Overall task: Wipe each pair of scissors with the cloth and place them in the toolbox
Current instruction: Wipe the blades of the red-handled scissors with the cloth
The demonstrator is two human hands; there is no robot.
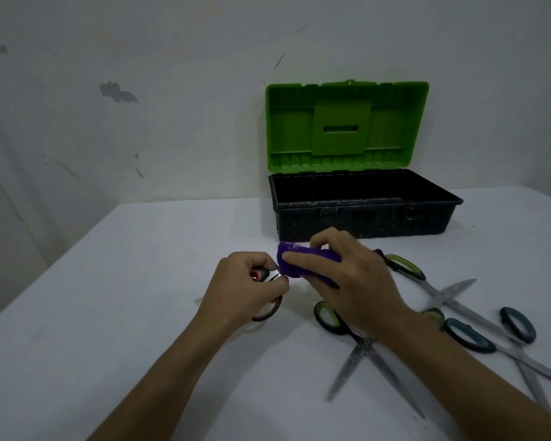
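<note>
In the head view the toolbox (363, 214) stood near the far edge of the white table (140, 313), right of its middle, its green lid (347, 125) raised upright against the wall. The black tray looked dark inside; nothing could be made out in it.

Just in front of the box, the left hand (245, 288) curled its fingers round the handles of the red-handled scissors (261, 276), one dark loop showing below the palm. The right hand (341, 272) gripped the purple cloth (296, 259), thumb and fingers pressed together around it, where the blades would have lain; the blades themselves were hidden.

Toward the right edge lay three more pairs, all open: the green-handled scissors (404, 267) nearest the box, a second green pair (328, 318) closer to the near edge and partly under the right forearm, and the blue-handled scissors (471, 335) just beside them, blades crossing.

The left half of the table, out to its left edge and far-left corner, carried nothing visible.
</note>
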